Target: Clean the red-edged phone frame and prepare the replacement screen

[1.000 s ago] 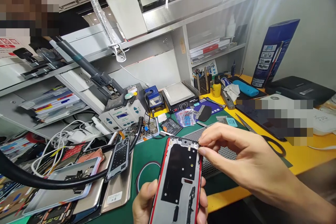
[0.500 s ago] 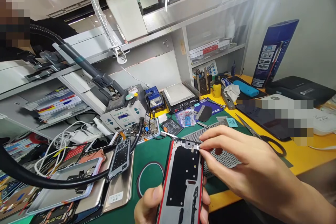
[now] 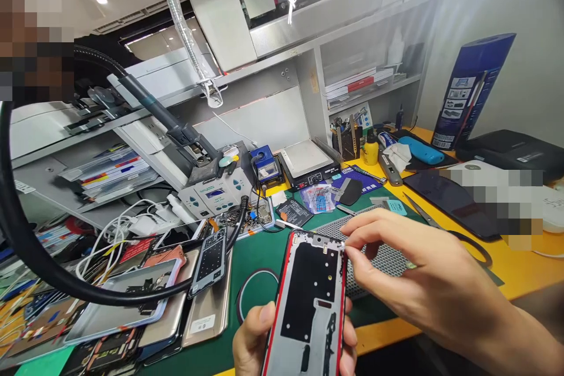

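A phone frame (image 3: 296, 299) with red adhesive edging and a black sheet on its inner face is tilted up in front of me. My left hand (image 3: 252, 332) wraps round its lower part, thumb on one side and fingertips on the other. At the frame's top right corner, my right hand (image 3: 409, 273) has thumb and forefinger pinched together. A tiny pale bit shows between those fingertips, too small to name. Behind the right hand lies a perforated metal plate (image 3: 335, 228) on the green mat (image 3: 264, 255). A roll of tape (image 3: 240, 299) rests left of the frame.
Scissors (image 3: 478, 247) and a dark phone (image 3: 449, 202) lie at right. A soldering station (image 3: 215, 194) stands behind a parts tray (image 3: 269, 210). At left are a black flexible arm (image 3: 110, 299), a blue-edged tray (image 3: 101, 311) and white cables (image 3: 99, 247). A person's dark sleeve shows at far left.
The view has turned slightly left, so the scene sits further right. The right fingertips remain at the frame's corner, where a pale bit now shows between them. The left hand keeps its hold.
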Motion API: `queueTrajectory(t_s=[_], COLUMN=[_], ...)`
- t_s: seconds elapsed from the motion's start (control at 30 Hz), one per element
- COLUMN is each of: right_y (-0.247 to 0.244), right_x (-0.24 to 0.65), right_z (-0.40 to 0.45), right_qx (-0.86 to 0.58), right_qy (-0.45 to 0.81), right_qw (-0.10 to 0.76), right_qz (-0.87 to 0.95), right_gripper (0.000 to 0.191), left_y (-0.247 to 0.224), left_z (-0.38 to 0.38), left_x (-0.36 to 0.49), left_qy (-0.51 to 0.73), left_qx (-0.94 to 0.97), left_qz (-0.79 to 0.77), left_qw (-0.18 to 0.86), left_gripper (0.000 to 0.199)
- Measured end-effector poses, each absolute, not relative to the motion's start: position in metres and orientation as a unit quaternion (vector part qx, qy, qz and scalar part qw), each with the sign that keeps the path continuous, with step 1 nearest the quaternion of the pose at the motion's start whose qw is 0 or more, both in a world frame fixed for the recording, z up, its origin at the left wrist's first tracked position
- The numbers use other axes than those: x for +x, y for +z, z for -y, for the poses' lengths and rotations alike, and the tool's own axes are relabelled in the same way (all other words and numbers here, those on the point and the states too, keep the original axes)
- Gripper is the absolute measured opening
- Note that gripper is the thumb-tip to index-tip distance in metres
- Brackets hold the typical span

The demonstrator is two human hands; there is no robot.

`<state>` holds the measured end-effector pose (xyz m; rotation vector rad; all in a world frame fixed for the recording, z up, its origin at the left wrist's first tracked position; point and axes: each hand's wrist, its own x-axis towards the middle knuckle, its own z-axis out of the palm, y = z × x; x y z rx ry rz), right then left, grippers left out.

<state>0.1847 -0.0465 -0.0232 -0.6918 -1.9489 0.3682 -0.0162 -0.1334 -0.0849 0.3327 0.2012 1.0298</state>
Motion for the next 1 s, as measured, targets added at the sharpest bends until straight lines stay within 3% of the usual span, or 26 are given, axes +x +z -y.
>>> queueTrajectory(t_s=[0.1, 0.23, 0.47, 0.67, 1.0], right_y=[-0.025, -0.033, -0.041, -0.046, -0.069], right_x=[0.196, 0.219, 0.234, 0.220, 0.208], right_z=[0.039, 0.019, -0.004, -0.011, -0.031], right_qx=[-0.364, -0.448, -0.511, -0.542, -0.508], right_qy=[0.198, 0.291, 0.395, 0.404, 0.426], right_qw=[0.510, 0.503, 0.343, 0.254, 0.240], right_qz=[0.754, 0.680, 0.681, 0.692, 0.709], right_gripper=[0.008, 0.012, 0.040, 0.060, 0.065], left_y=[-0.075, -0.048, -0.039, -0.056, -0.083], left_z=[0.133, 0.139, 0.158, 0.155, 0.149], left_x=[-0.035, -0.075, -0.102, -0.094, -0.088], left_qy=[0.490, 0.578, 0.644, 0.610, 0.569], left_qx=[0.173, 0.255, 0.216, 0.159, 0.194], left_qz=[-0.096, -0.145, -0.309, -0.228, -0.104], left_qw=[0.849, 0.762, 0.666, 0.742, 0.793], left_gripper=[0.084, 0.087, 0.065, 0.078, 0.088])
